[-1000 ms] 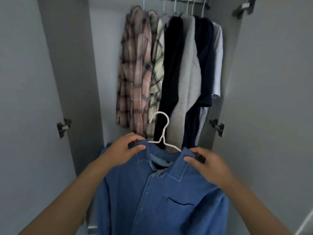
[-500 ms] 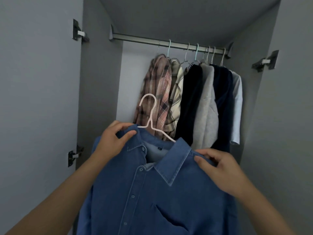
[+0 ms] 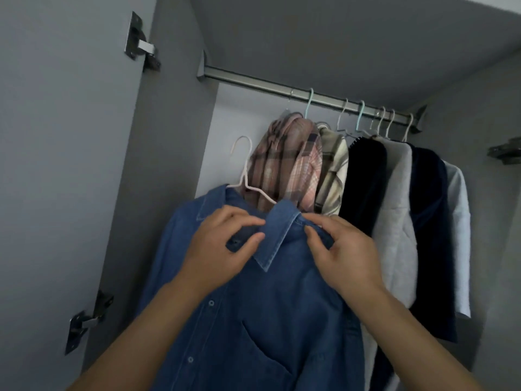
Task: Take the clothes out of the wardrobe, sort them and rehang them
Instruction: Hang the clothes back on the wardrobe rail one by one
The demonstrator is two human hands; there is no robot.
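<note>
Denim shirt (image 3: 253, 320) raised toward rail (image 3: 282, 87); left hand (image 3: 222, 246), right hand (image 3: 344, 255) grip collar.

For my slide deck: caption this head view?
Both hands pinch a denim shirt's collar below the wardrobe rail.

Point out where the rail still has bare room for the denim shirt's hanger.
The rail is bare from its left bracket to the pink plaid shirt; the white hanger is below that gap. From the plaid shirt rightward to the white garment the hooks crowd together. Both the left hand and right hand pinch the denim shirt.
</note>
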